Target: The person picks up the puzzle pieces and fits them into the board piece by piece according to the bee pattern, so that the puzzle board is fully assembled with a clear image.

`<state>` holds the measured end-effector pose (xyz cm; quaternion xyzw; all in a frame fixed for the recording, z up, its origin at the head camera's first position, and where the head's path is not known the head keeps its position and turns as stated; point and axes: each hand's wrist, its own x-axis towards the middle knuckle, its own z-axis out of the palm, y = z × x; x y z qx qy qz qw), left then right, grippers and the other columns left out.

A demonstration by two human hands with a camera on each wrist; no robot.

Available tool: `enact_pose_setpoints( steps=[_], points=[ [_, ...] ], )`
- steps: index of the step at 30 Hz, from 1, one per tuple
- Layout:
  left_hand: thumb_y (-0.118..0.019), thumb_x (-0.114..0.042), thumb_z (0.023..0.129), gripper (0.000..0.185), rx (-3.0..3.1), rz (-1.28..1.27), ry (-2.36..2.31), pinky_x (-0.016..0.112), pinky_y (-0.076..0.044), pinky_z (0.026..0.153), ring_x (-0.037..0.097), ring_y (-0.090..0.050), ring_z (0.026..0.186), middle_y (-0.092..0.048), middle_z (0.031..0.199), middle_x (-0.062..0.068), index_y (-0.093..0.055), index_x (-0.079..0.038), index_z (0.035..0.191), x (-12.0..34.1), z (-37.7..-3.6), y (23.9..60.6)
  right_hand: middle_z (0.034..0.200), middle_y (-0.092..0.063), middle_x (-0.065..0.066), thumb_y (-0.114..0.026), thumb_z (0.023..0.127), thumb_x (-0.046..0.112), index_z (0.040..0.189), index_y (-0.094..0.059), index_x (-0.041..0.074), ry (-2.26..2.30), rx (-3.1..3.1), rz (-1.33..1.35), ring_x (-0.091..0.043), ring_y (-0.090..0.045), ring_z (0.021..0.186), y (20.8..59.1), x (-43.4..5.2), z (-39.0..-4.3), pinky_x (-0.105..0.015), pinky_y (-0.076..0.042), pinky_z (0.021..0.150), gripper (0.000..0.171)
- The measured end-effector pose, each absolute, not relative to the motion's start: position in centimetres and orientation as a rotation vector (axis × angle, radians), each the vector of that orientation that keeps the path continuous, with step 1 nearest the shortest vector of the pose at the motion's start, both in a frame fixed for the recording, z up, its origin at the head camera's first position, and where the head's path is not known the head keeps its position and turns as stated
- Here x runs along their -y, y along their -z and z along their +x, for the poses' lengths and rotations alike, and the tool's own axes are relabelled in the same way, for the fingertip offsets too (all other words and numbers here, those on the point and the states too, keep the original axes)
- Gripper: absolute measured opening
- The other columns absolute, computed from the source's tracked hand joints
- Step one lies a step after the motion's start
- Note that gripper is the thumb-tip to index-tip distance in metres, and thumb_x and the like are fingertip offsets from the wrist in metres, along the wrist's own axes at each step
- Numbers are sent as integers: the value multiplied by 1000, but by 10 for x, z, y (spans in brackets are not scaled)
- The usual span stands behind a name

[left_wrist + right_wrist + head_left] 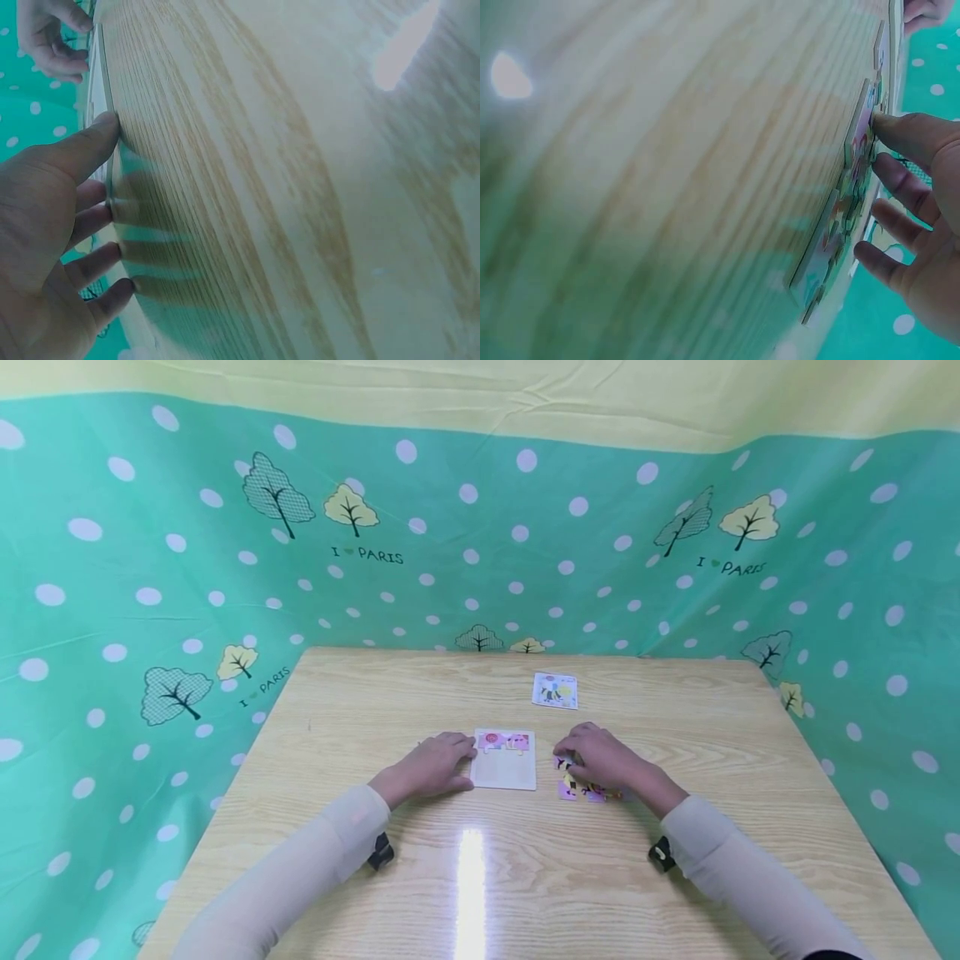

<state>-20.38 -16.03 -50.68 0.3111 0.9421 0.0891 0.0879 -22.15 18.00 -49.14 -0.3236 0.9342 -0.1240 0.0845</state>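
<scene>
A white square puzzle board [504, 773] lies flat on the table, with pink puzzle pieces [504, 741] set along its far edge. My left hand [435, 766] rests at the board's left side; in the left wrist view its thumb and spread fingers touch the board's edge [104, 71]. To the right of the board, my right hand [600, 757] reaches down over several loose puzzle pieces [567, 788], partly hiding them. In the right wrist view the thumb tip is against a piece [861, 127], while the other fingers stay spread above the cluster.
Behind the board, a small card with a yellow cartoon picture [555, 691] lies on the wooden table [375, 710]. A green dotted curtain [517, 560] hangs around the table's back and sides. Light glares off the tabletop in front.
</scene>
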Motion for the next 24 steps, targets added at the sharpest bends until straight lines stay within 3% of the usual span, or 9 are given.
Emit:
enact_pose_setpoints(
  steps=[8, 17, 24],
  points=[
    [-72, -48, 91, 60, -2799, 886, -282, 54, -42, 118, 33, -46, 145, -51, 155, 12, -62, -10, 138, 158, -203, 504, 111, -71, 2, -73, 92, 18, 119, -74, 18, 420, -2786, -993, -23, -61, 113, 488, -173, -225, -46, -53, 100, 27],
    [-72, -48, 92, 60, -2798, 890, -271, 52, -41, 120, 32, -46, 145, -50, 155, 12, -61, -11, 138, 159, -204, 504, 115, -72, -1, -74, 91, 17, 121, -73, 16, 483, -2754, -1033, -27, -59, 121, 480, -146, -227, -51, -47, 111, 29],
    [-72, -48, 91, 59, -2798, 896, -276, 52, -42, 119, 32, -46, 144, -51, 154, 12, -62, -11, 136, 159, -204, 505, 116, -71, -1, -73, 92, 17, 122, -73, 17, 479, -2734, -1085, -26, -59, 122, 482, -122, -231, -48, -48, 110, 31]
  ],
)
